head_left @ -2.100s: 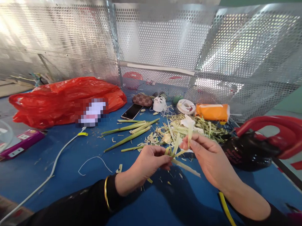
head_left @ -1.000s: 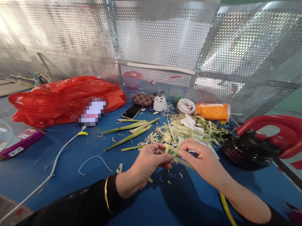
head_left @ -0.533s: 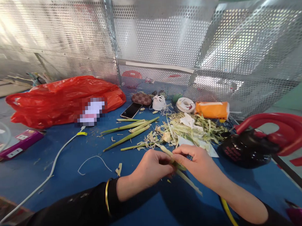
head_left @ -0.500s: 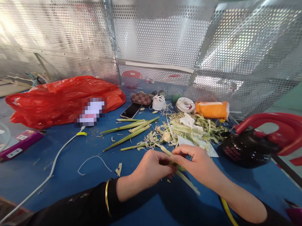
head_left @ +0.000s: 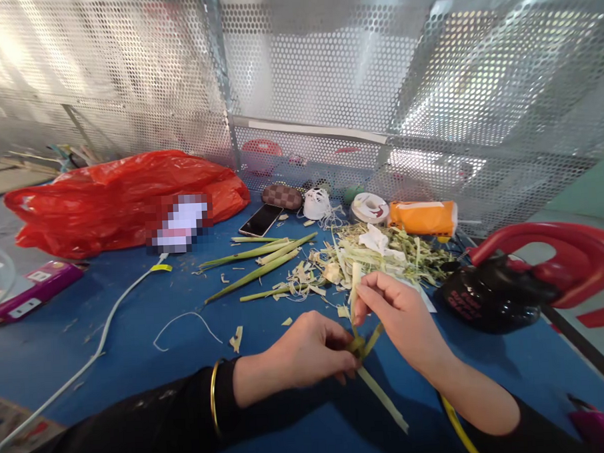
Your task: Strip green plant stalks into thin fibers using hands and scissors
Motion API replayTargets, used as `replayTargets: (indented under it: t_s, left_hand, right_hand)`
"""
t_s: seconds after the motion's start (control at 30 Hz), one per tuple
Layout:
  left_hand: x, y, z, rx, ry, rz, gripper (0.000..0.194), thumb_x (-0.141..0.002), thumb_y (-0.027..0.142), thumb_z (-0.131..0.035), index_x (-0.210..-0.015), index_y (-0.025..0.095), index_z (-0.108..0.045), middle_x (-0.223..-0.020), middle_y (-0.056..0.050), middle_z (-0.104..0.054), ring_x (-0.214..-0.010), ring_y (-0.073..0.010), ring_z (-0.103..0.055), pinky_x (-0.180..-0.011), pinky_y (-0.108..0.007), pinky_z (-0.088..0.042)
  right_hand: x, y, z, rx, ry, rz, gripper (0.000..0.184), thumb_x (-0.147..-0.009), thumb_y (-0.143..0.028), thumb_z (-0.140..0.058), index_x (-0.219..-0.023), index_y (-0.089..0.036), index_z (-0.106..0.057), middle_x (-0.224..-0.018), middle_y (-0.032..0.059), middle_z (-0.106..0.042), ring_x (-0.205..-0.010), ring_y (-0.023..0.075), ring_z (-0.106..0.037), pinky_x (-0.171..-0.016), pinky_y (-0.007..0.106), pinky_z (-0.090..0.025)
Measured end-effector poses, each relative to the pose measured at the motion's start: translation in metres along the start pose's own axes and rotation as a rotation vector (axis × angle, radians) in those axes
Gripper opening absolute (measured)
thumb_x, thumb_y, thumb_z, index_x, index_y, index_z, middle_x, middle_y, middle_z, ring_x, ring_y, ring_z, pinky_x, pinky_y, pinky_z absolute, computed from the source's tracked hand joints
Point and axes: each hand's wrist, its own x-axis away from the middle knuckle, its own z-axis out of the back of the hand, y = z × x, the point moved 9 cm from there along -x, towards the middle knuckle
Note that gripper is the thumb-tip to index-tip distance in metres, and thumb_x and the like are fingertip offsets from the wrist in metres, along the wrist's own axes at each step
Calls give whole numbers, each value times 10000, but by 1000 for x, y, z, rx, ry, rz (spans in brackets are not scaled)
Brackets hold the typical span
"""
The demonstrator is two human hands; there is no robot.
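Blue tabletop [head_left: 138, 367] stretched before perforated metal screen [head_left: 315, 72]. Over tabletop's near part, left hand [head_left: 312, 349], gold bangle [head_left: 214, 397] at wrist, pinched folded part of pale green plant strips [head_left: 358, 344]. Right hand [head_left: 398, 312], just beside, gripped upright end of those strips. Loose end slanted down toward lower right. Beyond hands lay heap of green shavings [head_left: 423, 258], with long green stalks [head_left: 257, 273] to its left. Red plastic bag [head_left: 121, 201] lay farther left; glossy black object [head_left: 485, 302] sat at right.
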Motion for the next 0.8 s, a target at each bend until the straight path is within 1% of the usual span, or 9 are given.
replayTargets:
  t_s: [0.17, 0.33, 0.4, 0.43, 0.5, 0.57, 0.6, 0.7, 0.8]
  left_hand:
    - [-2, -1, 2, 109, 0, 19, 117, -625, 261, -649, -585, 164, -597, -528, 27, -582, -503, -119, -575, -565, -261, -489]
    - [0, -1, 2, 250, -3, 51, 167, -590, 274, -714, -603, 141, -614, -546, 6, -613, -500, -117, -581, -575, -266, -506]
    - [2, -2, 4, 322, 13, 64, 180, -588, 272, -728, -624, 129, -626, -550, -2, -621, -493, -108, -578, -568, -249, -501]
    - [2, -2, 7, 359, 27, 64, 191, -591, 278, -735, -633, 125, -629, -556, -5, -625, -491, -102, -578, -570, -241, -499]
    - [2, -1, 13, 425, 78, 47, 223, -598, 306, -751, -643, 125, -627, -573, -6, -634, -494, -96, -587, -580, -231, -498]
    - [1, 0, 21, 470, 140, 20, 257, -597, 334, -767, -650, 127, -625, -585, -4, -638, -501, -94, -595, -581, -223, -493]
    - [1, 1, 24, 483, 168, 4, 266, -595, 340, -772, -656, 127, -625, -587, -4, -638, -504, -94, -596, -582, -223, -492]
    - [1, 4, 30, 495, 223, -27, 271, -592, 340, -777, -653, 126, -622, -581, -7, -634, -504, -94, -591, -581, -229, -491]
    - [2, 7, 29, 458, 220, -31, 253, -598, 328, -771, -627, 131, -615, -569, -5, -627, -499, -97, -585, -575, -239, -492]
  right_hand:
    - [0, -4, 4, -18, 55, 28, 219, -922, -324, -500, -738, -211, -536, -659, -4, -656, -638, 146, -627, -671, 284, -494]
    - [0, -2, -9, 32, -79, 37, 202, -935, -321, -467, -791, -210, -557, -755, 19, -686, -741, 168, -662, -724, 303, -504]
    - [1, -5, -8, 112, -100, 85, 156, -934, -327, -472, -931, -216, -583, -849, 35, -703, -825, 186, -663, -777, 325, -497]
    - [1, -9, -3, 173, -60, 134, 162, -923, -329, -494, -1008, -222, -581, -911, 46, -706, -885, 199, -656, -817, 341, -485]
    - [2, -18, 17, 308, 129, 236, 201, -891, -334, -546, -1058, -228, -580, -970, 59, -697, -944, 221, -632, -858, 358, -457]
    - [3, -20, 37, 397, 318, 243, 162, -873, -374, -562, -902, -221, -607, -846, 49, -676, -835, 217, -620, -779, 336, -457]
    - [1, -16, 42, 397, 335, 195, 217, -873, -413, -553, -790, -217, -597, -743, 34, -645, -742, 203, -602, -708, 319, -452]
    - [-11, 11, 26, 244, 80, -49, 407, -860, -541, -516, -639, -205, -578, -559, -5, -543, -578, 168, -532, -585, 288, -413]
    - [-11, 22, 1, 47, -135, -172, 404, -831, -539, -554, -630, -192, -598, -566, -13, -549, -589, 154, -525, -619, 279, -419]
